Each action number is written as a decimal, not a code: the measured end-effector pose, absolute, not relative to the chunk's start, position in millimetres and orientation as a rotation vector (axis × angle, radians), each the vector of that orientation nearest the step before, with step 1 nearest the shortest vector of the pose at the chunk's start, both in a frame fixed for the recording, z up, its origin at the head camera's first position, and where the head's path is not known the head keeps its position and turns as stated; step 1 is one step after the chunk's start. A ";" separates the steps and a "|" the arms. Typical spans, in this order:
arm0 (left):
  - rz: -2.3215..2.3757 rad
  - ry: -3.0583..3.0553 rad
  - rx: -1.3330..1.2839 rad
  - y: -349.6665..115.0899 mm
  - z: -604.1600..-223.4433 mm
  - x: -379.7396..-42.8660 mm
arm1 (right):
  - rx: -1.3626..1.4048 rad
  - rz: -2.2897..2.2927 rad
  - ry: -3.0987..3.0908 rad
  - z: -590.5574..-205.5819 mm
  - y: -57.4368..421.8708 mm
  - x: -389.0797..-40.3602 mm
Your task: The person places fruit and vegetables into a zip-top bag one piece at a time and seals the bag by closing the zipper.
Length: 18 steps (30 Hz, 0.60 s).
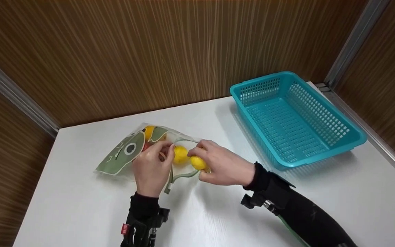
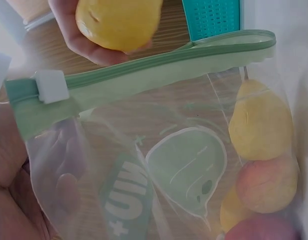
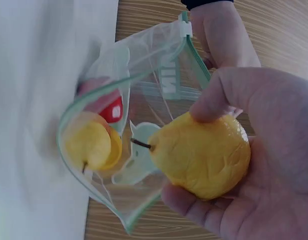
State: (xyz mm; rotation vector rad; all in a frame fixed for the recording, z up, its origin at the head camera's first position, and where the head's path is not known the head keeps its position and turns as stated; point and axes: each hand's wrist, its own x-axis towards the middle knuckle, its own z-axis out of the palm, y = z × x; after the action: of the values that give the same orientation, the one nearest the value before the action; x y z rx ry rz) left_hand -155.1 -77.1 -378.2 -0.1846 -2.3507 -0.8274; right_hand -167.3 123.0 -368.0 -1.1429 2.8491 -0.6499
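My right hand (image 1: 226, 166) grips a yellow pear (image 3: 206, 157) between thumb and fingers, its stem facing the mouth of a clear zip bag (image 2: 93, 175). The bag lies on its side, its green-rimmed mouth spread open. At the rim, near the white slider (image 2: 52, 86), my left hand (image 1: 151, 168) pinches the bag; some fingers show through the plastic. Inside are another yellow pear (image 2: 261, 122), a pinkish-orange round fruit (image 2: 268, 185) and a red one (image 3: 112, 111). A yellow-orange fruit (image 1: 149, 132) shows at the bag's far end, partly covered by the green printed face.
A turquoise perforated basket (image 1: 278, 130) stands right of the bag, with no items visible in it. The white tabletop (image 1: 81, 206) meets a wood-grain panel (image 1: 149, 51) at the back, with further panels on both sides.
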 end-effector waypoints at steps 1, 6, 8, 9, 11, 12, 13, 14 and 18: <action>-0.829 -2.354 -0.184 -77.0 -378.8 -155.1 | -1.131 -0.673 2.843 -372.3 120.2 -168.2; -0.838 -2.353 -0.194 -76.4 -380.1 -155.3 | -1.087 -0.707 2.818 -389.6 110.2 -172.0; -0.834 -2.351 -0.202 -75.7 -380.4 -155.2 | -1.072 -0.704 2.818 -394.3 108.8 -172.8; -0.838 -2.349 -0.206 -75.4 -380.4 -155.3 | -1.072 -0.706 2.825 -395.9 108.3 -173.1; -0.840 -2.344 -0.213 -75.1 -380.7 -155.6 | -1.065 -0.717 2.844 -397.9 108.2 -173.7; -0.837 -2.343 -0.215 -75.1 -380.7 -155.7 | -1.068 -0.726 2.855 -398.5 108.0 -174.1; -0.837 -2.340 -0.218 -75.3 -380.8 -156.0 | -1.072 -0.736 2.864 -399.0 107.6 -174.7; -0.838 -2.337 -0.219 -75.5 -380.8 -156.3 | -1.075 -0.746 2.871 -399.4 107.1 -175.4; -0.822 -2.339 -0.219 -76.0 -381.3 -157.4 | -1.082 -0.790 2.869 -404.3 103.1 -179.1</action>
State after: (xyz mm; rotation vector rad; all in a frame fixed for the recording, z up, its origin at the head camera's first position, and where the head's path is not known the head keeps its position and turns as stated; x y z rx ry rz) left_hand -157.4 -76.0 -381.3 -0.2194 -2.3386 -0.8219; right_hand -179.1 103.1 -404.3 -1.0816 2.8686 -0.7897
